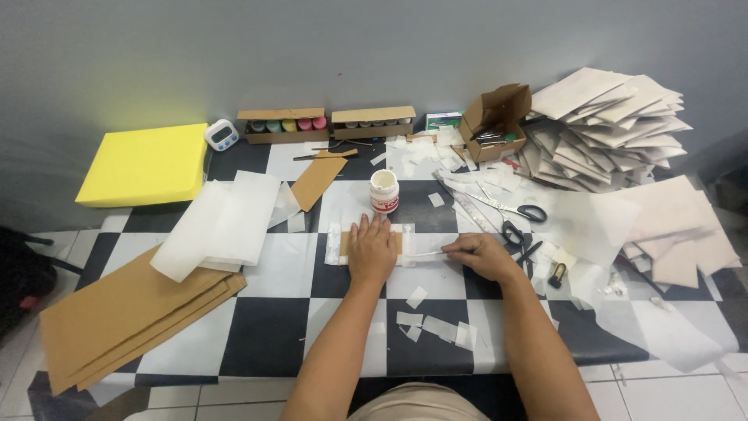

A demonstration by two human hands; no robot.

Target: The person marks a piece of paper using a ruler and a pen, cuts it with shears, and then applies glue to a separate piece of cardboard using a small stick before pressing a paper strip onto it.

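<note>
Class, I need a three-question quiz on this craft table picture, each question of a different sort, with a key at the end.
1. True or false: the left hand lies flat on a brown strip under clear film.
2. What stands just behind that hand? A) white jar B) yellow pad C) scissors
3. Fill in: the right hand pinches a thin white ____ beside the strip.

Key
1. True.
2. A; the pad lies far to the left, the scissors to the right.
3. Stick, as far as the picture shows; its tip points at the left hand.
</note>
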